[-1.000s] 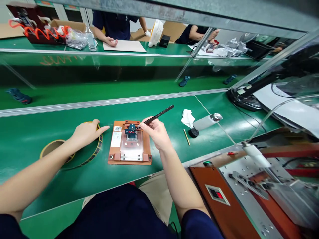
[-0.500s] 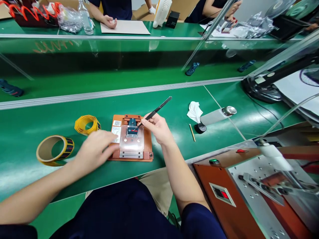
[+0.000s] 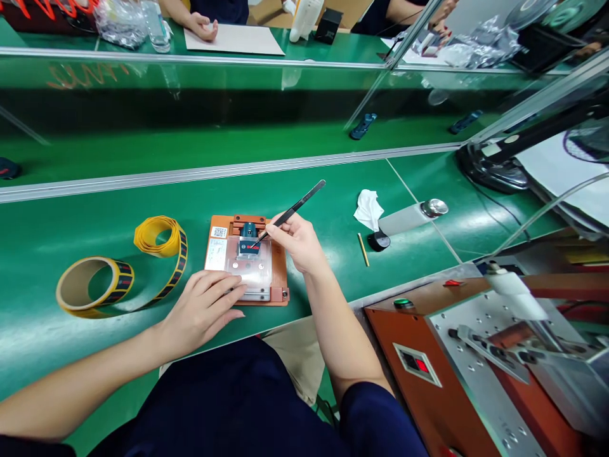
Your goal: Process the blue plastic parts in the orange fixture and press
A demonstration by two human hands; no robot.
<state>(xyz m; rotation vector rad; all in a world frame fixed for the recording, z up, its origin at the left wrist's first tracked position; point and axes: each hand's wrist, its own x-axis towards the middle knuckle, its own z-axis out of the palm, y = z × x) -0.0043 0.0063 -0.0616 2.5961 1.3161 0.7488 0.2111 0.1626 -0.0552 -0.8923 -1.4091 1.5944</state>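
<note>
My right hand (image 3: 301, 244) pinches a pair of black tweezers (image 3: 302, 202), whose tips touch a dark label with red lettering (image 3: 250, 247). The label lies in the window of a clear plate (image 3: 259, 274) on an orange fixture (image 3: 280, 282). A dark blue housing (image 3: 248, 229) shows behind the label, held in the fixture. My left hand (image 3: 202, 310) rests with fingers stretched over the lower left of the clear plate, holding nothing. Left of the fixture stand a roll of labels (image 3: 124, 280) and a coiled yellow strip (image 3: 155, 238), joined by a loop of label tape.
To the right are a crumpled tissue (image 3: 368, 209), a thin brass-coloured rod (image 3: 363, 249) and a pale bottle (image 3: 404, 219) on its side. A machine with an orange side (image 3: 394, 368) stands at the lower right. Blue housings (image 3: 363, 126) lie beyond the metal rail; co-workers sit opposite.
My left hand has moved right and down, from the fixture's left edge onto the clear plate. My right hand keeps the tweezers at the label. The view has shifted slightly.
</note>
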